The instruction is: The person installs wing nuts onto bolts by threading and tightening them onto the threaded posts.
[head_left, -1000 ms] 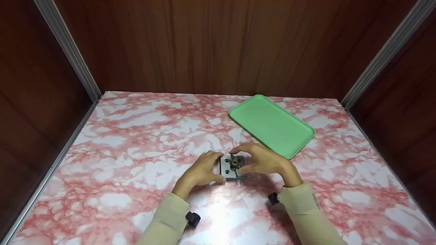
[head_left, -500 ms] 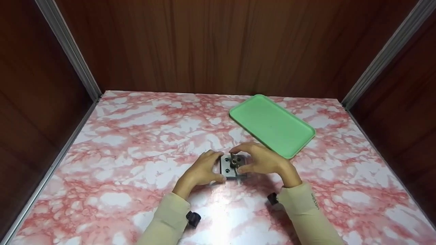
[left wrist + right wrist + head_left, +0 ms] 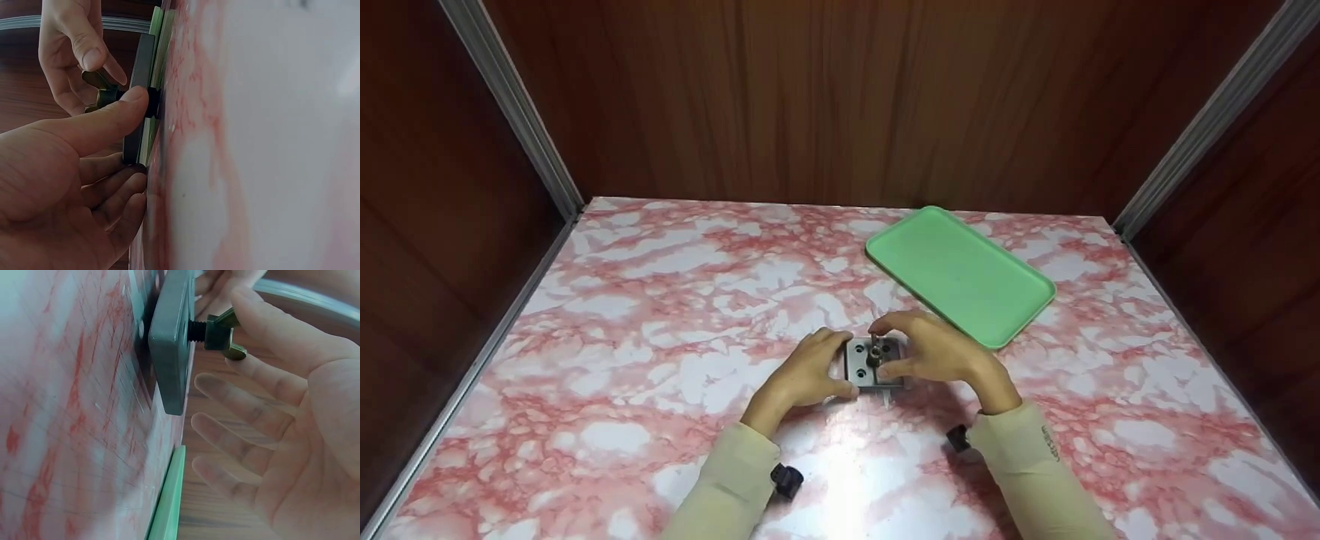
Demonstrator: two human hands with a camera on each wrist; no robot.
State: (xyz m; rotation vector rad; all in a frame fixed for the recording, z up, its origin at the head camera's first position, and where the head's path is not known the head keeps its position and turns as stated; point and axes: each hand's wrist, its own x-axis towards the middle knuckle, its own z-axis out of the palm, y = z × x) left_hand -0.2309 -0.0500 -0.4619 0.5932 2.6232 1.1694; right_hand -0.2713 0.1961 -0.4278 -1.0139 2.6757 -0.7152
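A square grey metal plate (image 3: 860,362) with several screw holes lies on the table. From its centre rises a black threaded bolt (image 3: 197,331), carrying a brass-coloured wing nut (image 3: 218,333). My left hand (image 3: 804,373) holds the plate from the left, thumb at the near edge and fingers at the far one. On the other side, my right hand (image 3: 941,351) has its thumb and index finger at the two wings of the wing nut, pinching it. Its other fingers (image 3: 242,405) spread loosely beside the plate. Thread shows between nut and plate in the right wrist view.
A shallow green tray (image 3: 960,277) lies at an angle behind the right hand. The table (image 3: 675,315) has a red and white marbled top. Dark wood-look panels (image 3: 840,97) enclose the back and sides, with grey metal strips (image 3: 510,105) at the corners.
The right thumb and index finger shift slightly at the wing nut, whose wings have turned a little. The left hand and plate keep their places.
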